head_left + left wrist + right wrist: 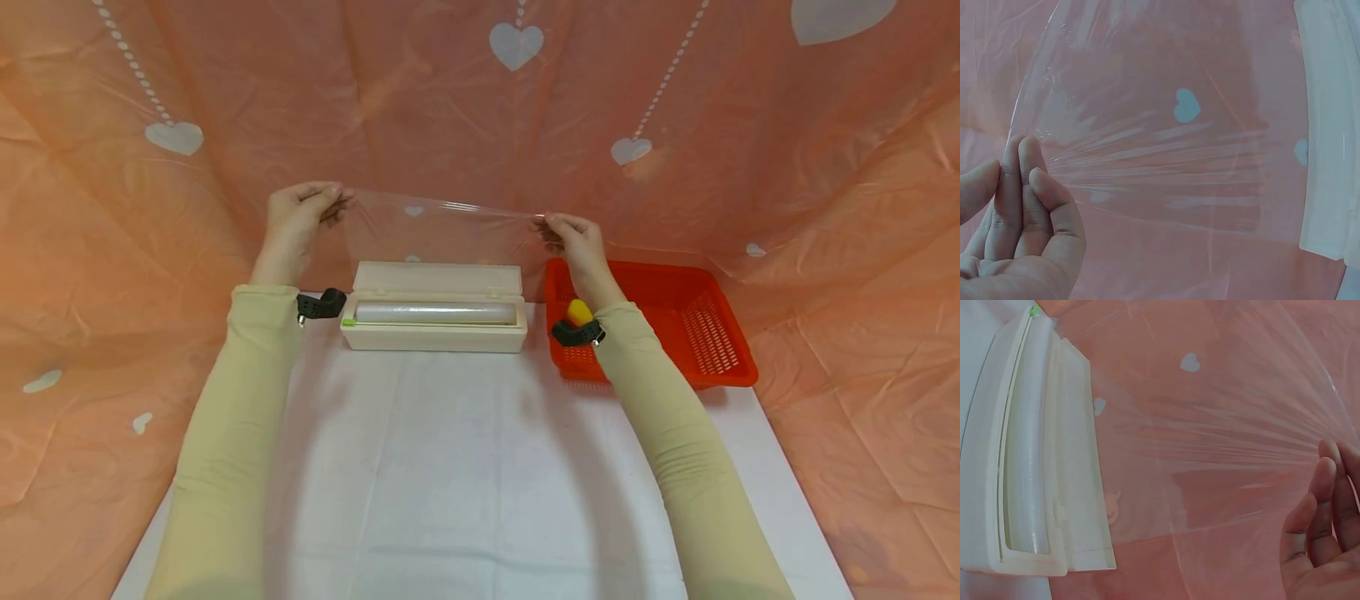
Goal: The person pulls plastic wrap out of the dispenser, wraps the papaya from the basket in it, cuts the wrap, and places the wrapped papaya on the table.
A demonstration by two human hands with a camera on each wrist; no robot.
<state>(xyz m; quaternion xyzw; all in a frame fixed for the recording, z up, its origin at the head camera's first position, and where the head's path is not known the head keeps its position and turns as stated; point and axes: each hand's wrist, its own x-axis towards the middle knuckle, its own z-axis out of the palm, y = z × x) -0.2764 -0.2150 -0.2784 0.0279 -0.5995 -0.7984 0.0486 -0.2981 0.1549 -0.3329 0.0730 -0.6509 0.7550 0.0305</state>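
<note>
A clear sheet of cling film [450, 229] is stretched between both hands, its top edge taut and shiny. My left hand [300, 221] pinches one upper corner, and creases fan out from those fingertips in the left wrist view. At the opposite corner, my right hand [583, 250] pinches the film, which gathers into folds there. Below and between the hands stands a cream cling film dispenser [435, 339], its lid [438, 277] raised at the back. A film roll [435, 313] lies inside it. A small green piece [348, 322] sits at its left end.
Under the right forearm is a red plastic basket [701, 283] with a yellow object [579, 312] inside, partly hidden by the wrist. A white cloth [435, 467] covers the table. Behind it hangs a pink-orange curtain [435, 100] with pale hearts.
</note>
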